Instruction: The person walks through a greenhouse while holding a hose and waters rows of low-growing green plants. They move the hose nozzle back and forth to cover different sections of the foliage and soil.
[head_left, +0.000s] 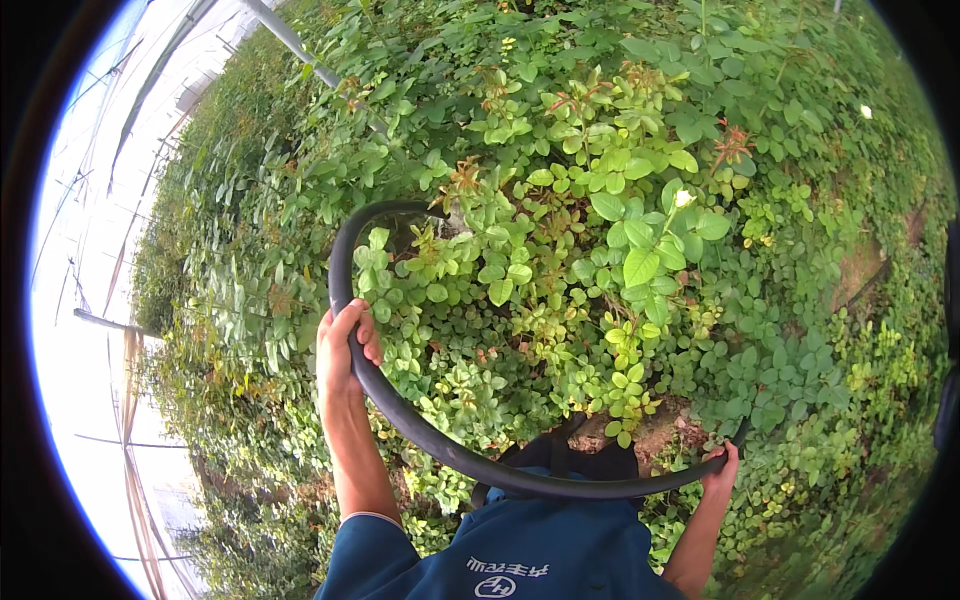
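A thick black hose (450, 450) bends in a wide curve across the front of my body. My left hand (350, 343) is closed around it at the left, below the point where it arches over and its upper end drops among rose leaves. Farther along, at the lower right, my right hand (721, 466) grips the same hose, which passes out of sight into the foliage just beyond it. Inside the curve stand leafy rose bushes (641, 255), one of them bearing a white rosebud (683, 199).
Dense rose bushes surround me on all sides. A grey metal pole (289, 37) slants into the leaves at the upper left. Bare brown soil (671, 427) shows near my legs. Pale greenhouse sheeting (82, 375) and thin cables or rods lie at the far left.
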